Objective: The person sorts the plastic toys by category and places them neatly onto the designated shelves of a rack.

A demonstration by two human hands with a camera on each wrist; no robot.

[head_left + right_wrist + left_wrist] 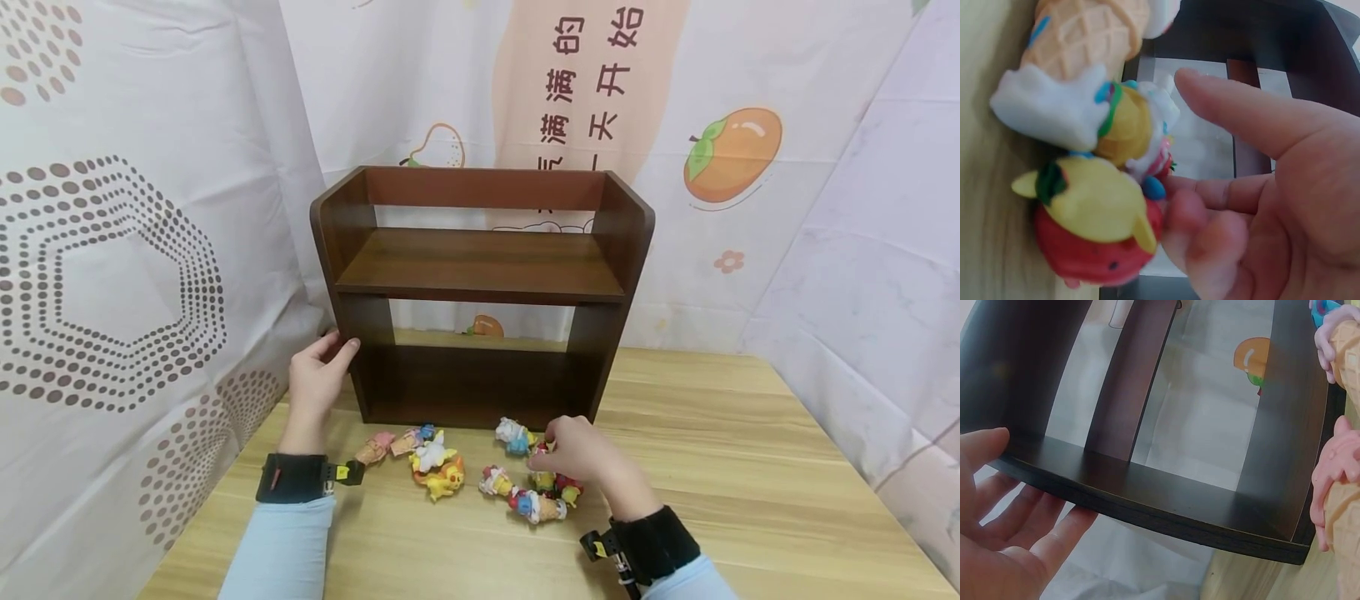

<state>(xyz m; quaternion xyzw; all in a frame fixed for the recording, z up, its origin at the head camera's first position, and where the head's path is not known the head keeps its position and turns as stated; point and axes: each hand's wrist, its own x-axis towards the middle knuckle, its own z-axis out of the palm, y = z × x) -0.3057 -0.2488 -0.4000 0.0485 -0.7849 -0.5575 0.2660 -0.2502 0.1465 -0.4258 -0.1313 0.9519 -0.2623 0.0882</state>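
A dark brown two-tier wooden shelf [480, 262] stands upright on the table. My left hand [317, 379] holds its left side panel [1166, 515], thumb on the inner side and fingers on the outer side. My right hand [588, 458] is over the right-hand cluster of small toy figures. Its thumb and fingers are spread apart beside a red-and-yellow toy figure [1094, 219] and a yellow toy figure with a green band [1125, 125]. Close by lies an ice-cream cone toy [536, 506] with a waffle pattern.
Left of these lie a pink ice-cream cone toy [375, 448], a purple-and-blue cone toy [411, 439], a white-and-yellow figure [432, 452] and an orange-yellow figure [441, 479]. A white-and-blue figure [513, 435] lies near the shelf's front. Printed cloth [817, 275] hangs behind the wood-grain table [720, 467].
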